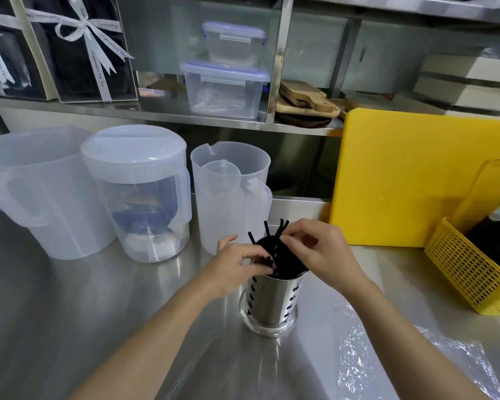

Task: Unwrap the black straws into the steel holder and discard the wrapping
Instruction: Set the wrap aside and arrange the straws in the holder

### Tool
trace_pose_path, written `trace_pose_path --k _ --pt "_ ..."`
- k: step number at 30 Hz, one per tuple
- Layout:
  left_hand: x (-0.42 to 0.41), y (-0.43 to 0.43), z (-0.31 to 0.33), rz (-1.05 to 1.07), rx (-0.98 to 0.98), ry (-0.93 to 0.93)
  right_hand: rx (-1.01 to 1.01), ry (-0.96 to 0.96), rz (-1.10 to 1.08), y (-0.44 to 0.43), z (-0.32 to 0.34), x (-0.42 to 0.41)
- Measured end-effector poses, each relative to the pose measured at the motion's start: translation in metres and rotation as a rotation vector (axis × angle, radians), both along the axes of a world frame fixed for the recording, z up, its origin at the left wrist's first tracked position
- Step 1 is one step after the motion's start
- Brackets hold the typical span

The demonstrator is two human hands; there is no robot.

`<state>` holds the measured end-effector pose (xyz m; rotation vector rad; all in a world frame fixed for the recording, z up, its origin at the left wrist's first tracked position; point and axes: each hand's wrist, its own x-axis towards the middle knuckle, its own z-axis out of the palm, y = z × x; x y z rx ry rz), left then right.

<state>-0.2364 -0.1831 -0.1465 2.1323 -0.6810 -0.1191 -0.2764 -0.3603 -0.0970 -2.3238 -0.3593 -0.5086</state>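
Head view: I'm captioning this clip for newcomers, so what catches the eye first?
Both hands, left hand and right hand, meet over the steel holder at centre, fingering black straws. A big yellow cutting board leans at the right, and clear wrapping lies on the counter in front.

You have open counter (70, 298) to your left. Jugs (228, 197) crowd behind the steel holder (272, 298); a yellow basket (468, 269) blocks your right.
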Motion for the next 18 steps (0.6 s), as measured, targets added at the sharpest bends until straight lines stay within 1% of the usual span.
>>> trace_pose_path --k 3,4,6,10,14,18 --pt "0.001 -0.004 0.007 0.019 -0.212 0.045 -0.011 0.089 0.107 0.001 -0.003 -0.001" --pt "0.001 -0.005 0.011 0.015 -0.295 0.085 -0.023 0.126 0.123 0.003 -0.003 0.000" --pt "0.002 -0.007 0.016 0.019 -0.390 0.154 -0.015 0.172 0.099 0.005 -0.005 0.003" --pt "0.005 -0.012 0.019 0.037 -0.486 0.197 0.096 0.201 0.031 0.009 -0.007 0.013" --pt "0.009 -0.014 0.018 0.090 -0.511 0.187 0.177 0.207 0.038 0.014 -0.005 0.017" --pt "0.009 -0.015 0.019 0.107 -0.550 0.190 0.321 0.210 0.030 0.017 -0.004 0.020"
